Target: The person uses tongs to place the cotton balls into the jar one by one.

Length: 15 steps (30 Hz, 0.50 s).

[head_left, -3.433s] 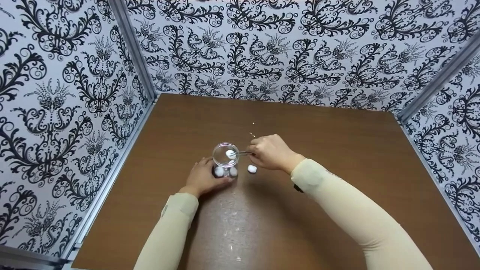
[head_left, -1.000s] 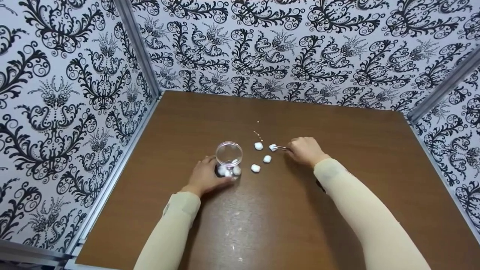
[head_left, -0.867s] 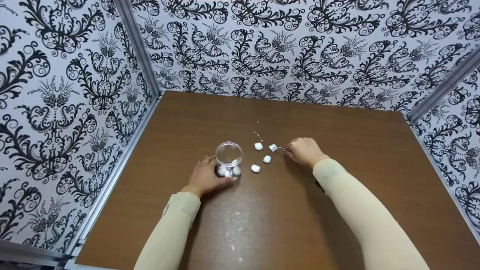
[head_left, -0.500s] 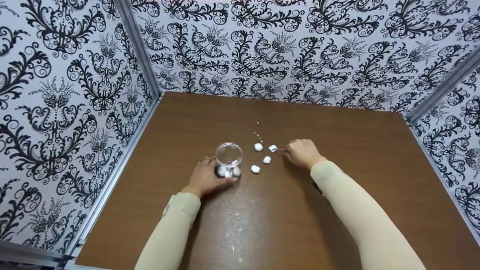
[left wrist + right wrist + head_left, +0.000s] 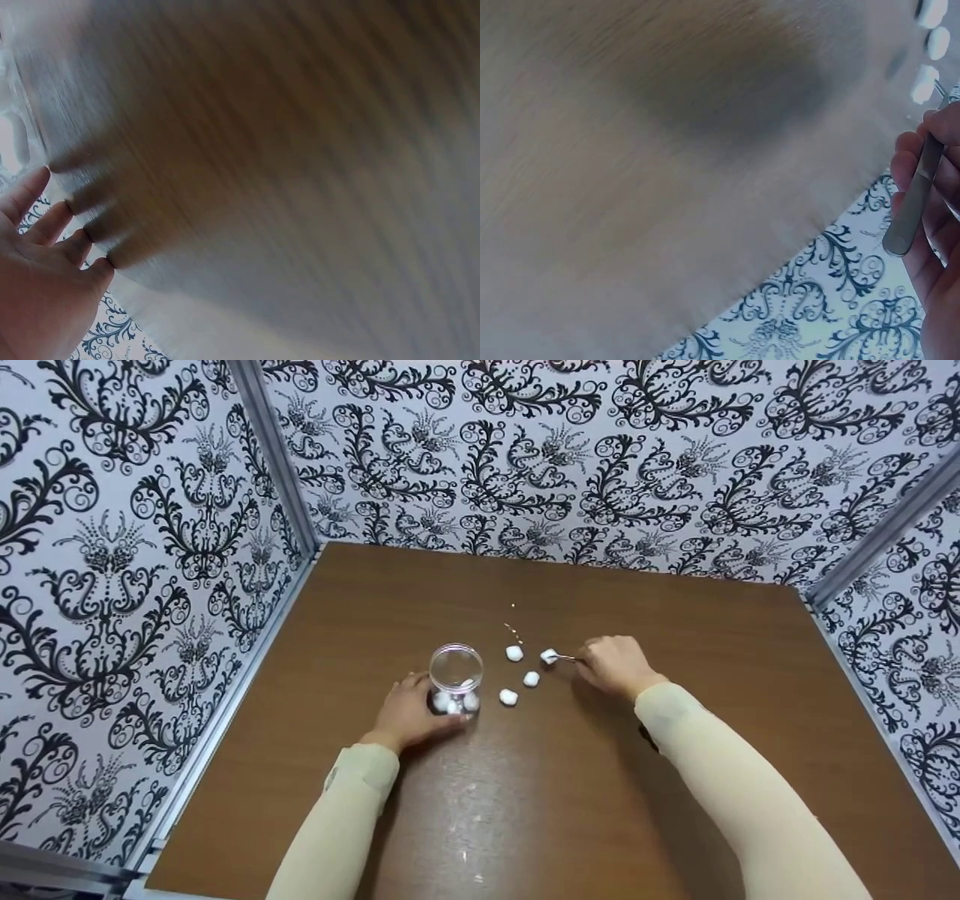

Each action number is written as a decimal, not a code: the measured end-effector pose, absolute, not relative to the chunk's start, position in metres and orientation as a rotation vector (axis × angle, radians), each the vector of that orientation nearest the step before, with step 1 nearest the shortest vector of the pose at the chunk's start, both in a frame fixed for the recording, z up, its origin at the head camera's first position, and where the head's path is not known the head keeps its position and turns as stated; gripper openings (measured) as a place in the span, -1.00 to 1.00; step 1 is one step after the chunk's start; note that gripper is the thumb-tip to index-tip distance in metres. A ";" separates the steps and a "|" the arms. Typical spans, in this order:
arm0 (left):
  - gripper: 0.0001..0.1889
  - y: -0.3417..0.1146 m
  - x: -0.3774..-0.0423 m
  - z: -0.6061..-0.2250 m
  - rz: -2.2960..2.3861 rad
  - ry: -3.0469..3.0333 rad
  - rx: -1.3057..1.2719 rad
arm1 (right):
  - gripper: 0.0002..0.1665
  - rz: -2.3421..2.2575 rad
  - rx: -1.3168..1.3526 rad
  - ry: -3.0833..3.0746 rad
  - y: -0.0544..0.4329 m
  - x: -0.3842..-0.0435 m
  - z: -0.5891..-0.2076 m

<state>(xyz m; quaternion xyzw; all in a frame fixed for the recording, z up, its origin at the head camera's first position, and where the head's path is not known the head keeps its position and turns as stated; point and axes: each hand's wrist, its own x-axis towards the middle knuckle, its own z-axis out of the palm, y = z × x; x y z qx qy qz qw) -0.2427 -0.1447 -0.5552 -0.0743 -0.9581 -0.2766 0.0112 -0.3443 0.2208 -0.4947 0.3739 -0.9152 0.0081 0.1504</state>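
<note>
A clear round jar (image 5: 454, 691) with several white cotton balls inside stands on the table. My left hand (image 5: 409, 712) holds it from the left, thumb in front and fingers behind. In the left wrist view the fingertips (image 5: 71, 208) lie close to the tabletop. My right hand (image 5: 616, 664) pinches metal tweezers (image 5: 568, 658), whose handle end (image 5: 913, 214) shows in the right wrist view. The tweezer tips meet a cotton ball (image 5: 549, 656) low over the table. Other cotton balls sit between jar and tweezers: one at the back (image 5: 514, 653), one mid (image 5: 531, 679), one in front (image 5: 508, 697).
Brown wooden table (image 5: 675, 810) underneath. A few tiny pale specks (image 5: 514, 631) lie behind the cotton balls. Patterned black-and-white walls (image 5: 525, 457) enclose the table at the back and both sides, with metal posts (image 5: 274, 457) at the corners.
Earlier the tweezers held a cotton ball at the jar's mouth, with one ball on the table. Now several lie right of the jar, and my right hand has moved right. The left hand stays put.
</note>
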 end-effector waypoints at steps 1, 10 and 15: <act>-0.02 -0.145 -0.243 -0.555 -0.865 -2.990 -0.231 | -0.91 0.045 1.086 -2.612 0.222 -0.342 -0.492; -0.01 -0.146 -0.243 -0.554 -0.886 -2.984 -0.218 | -0.95 0.104 1.191 -2.487 0.220 -0.327 -0.472; -0.01 -0.145 -0.242 -0.554 -0.901 -2.983 -0.219 | -0.94 0.104 1.234 -2.439 0.212 -0.320 -0.460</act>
